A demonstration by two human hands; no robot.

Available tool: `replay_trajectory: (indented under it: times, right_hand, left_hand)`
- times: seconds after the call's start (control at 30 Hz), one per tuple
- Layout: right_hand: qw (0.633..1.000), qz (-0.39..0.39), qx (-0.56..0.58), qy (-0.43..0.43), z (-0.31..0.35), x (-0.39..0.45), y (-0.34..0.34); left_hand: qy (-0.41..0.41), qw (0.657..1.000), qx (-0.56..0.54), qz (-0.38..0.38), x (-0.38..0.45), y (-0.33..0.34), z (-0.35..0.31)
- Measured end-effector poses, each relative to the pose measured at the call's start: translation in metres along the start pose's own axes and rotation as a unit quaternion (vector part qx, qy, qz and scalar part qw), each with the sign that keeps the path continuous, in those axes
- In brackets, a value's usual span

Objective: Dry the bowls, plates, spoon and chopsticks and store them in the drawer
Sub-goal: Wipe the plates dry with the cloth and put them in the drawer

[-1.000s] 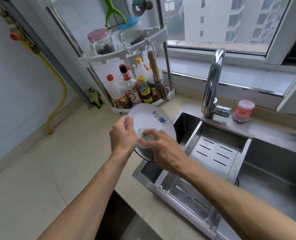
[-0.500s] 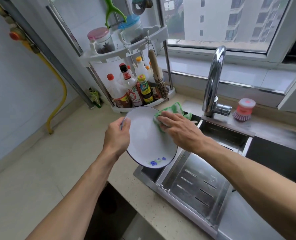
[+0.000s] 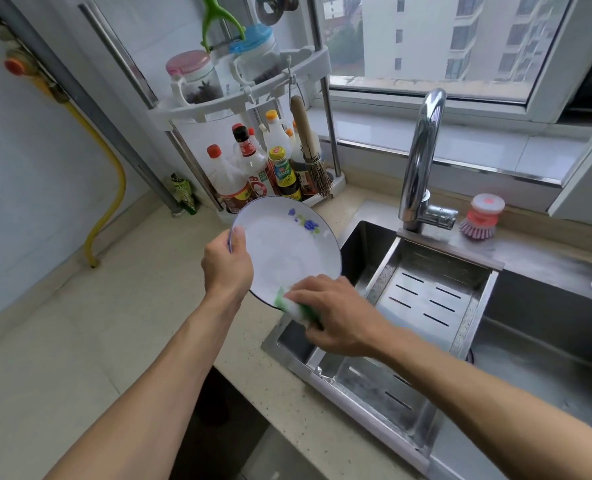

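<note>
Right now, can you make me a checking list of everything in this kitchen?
Surface: speckled beige counter, steel sink with slotted drain tray.
Job's things: white flowered plate, tilted over the sink edge; green cloth on its lower rim.
Clutter: sauce bottles and jars on corner rack; pink dish brush by the faucet.
Hands: left hand grips plate; right hand presses cloth.
Cables: yellow hose down the wall.
Surroundings: window, buildings outside.

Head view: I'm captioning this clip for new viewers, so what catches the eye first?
A white plate with blue flowers, held tilted over the counter edge by the left hand. The right hand presses a green cloth on its lower rim. Behind stands a tall chrome faucet above the steel sink.
</note>
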State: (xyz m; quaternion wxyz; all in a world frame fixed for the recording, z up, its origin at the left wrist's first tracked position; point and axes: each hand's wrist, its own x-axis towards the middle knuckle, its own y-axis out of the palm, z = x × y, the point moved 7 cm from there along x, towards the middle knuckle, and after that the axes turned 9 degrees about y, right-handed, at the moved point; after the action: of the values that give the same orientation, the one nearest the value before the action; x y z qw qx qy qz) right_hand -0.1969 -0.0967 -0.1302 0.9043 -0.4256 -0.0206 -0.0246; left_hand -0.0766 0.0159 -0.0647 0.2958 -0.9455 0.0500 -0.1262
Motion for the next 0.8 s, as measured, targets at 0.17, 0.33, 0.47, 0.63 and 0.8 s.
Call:
replay_trajectory:
  times: [0.17, 0.33, 0.47, 0.63, 0.8]
  right_hand:
    - [0.985, -0.066, -0.153, 0.043, -0.053, 0.004, -0.029]
    - [0.983, -0.101, -0.152, 0.02, -0.047, -0.005, -0.027]
    - [0.966, -0.112, -0.231, -0.018, -0.047, -0.015, -0.03]
    - [0.967, -0.074, -0.242, -0.04, -0.042, -0.021, -0.038]
    - [0.978, -0.032, -0.202, -0.031, -0.044, -0.02, -0.052]
  left_hand:
    - [-0.046, 0.997, -0.058, 0.011, 0.005, -0.001, 0.011]
    - [-0.198, 0.971, -0.132, 0.009, -0.006, 0.015, 0.041]
    - [-0.278, 0.939, -0.162, 0.122, -0.016, 0.036, 0.056]
    - [0.046, 0.956, 0.189, 0.221, -0.01, 0.037, 0.035]
    - [0.348, 0.808, 0.282, 0.383, -0.061, 0.072, 0.008]
